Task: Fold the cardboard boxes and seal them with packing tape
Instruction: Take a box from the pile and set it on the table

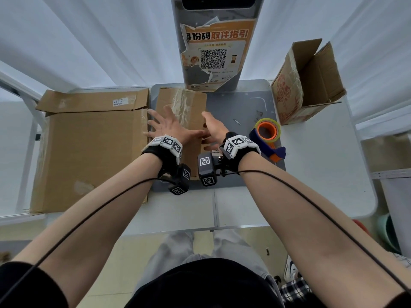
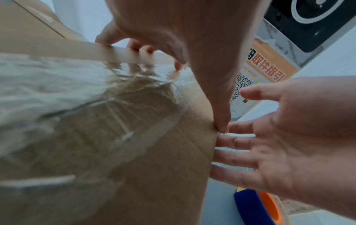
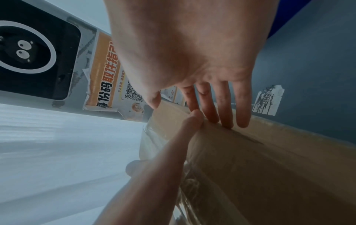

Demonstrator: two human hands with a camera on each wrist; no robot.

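Flattened brown cardboard box with wrinkled clear tape across its top (image 1: 181, 112) lying on the grey mat (image 1: 240, 107) in the middle of the white counter (image 1: 311, 174), long axis running away from the person toward the grey kiosk-like machine (image 1: 213, 16). Left hand (image 1: 169, 127) spread flat on that box, fingers straight and splayed, thumb reaching to the right edge; in the left wrist view fingertips (image 2: 179, 66) touch the far taped rim. Right hand (image 1: 213, 127) open at the box's right edge, straight fingers (image 3: 225, 106) laid along the cardboard side, meeting the left thumb there; nothing gripped by either.

Torn orange and white poster (image 1: 214, 54) stuck on the machine front, large characters reading 身份码取件指引 above a QR code; smaller print too fine to read.

Left of the taped box, a large flattened brown cardboard box (image 1: 89, 152) with its long axis also front to back, one flap folded out at the far end bearing a small white label (image 1: 120, 101), its print too small to read surely.

At the far right corner, an open brown cardboard box with red printing (image 1: 307, 85), tipped on its side, flaps out; inside seems bare.

Orange and blue tape dispenser with a clear tape roll (image 1: 268, 135) just right of the right hand, on the mat
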